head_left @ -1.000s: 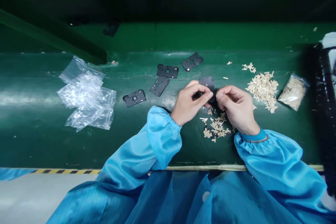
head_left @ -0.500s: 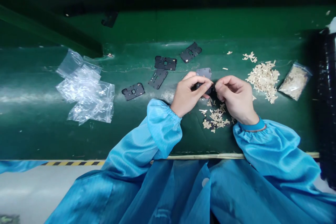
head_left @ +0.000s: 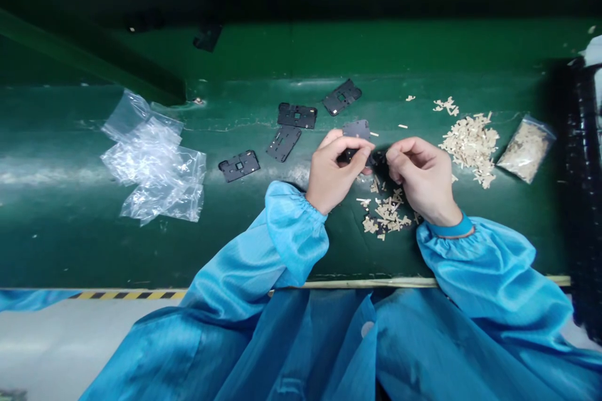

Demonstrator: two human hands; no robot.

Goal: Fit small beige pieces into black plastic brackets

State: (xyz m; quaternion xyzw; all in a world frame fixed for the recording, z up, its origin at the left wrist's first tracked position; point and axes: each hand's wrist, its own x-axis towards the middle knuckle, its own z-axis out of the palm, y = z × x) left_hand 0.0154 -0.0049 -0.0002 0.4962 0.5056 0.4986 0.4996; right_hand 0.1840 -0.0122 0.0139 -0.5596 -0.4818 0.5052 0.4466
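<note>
My left hand (head_left: 335,169) is closed, thumb and fingers pinching a dark grey plastic plate (head_left: 356,129) whose far end sticks out past the fingers. Most of the plate is hidden by the hand. Just to its right, my right hand (head_left: 421,175) is pinched, a small gap from the left fingertips; whatever its fingertips hold is too small to make out. A small beige strip (head_left: 374,134) shows at the plate's right edge. Below and between the hands lies a loose heap of beige pieces (head_left: 388,216) mixed with dark bits.
Several dark plastic plates (head_left: 297,116) lie on the green table (head_left: 254,232) left of my hands. Clear plastic bags (head_left: 155,160) are piled further left. At right are a larger heap of beige pieces (head_left: 470,144), a filled zip bag (head_left: 527,149) and a black crate (head_left: 583,200).
My left hand has shifted slightly left with the plate, widening the gap between the hands. The beige strip at the plate's edge now shows. My right hand has barely moved.
</note>
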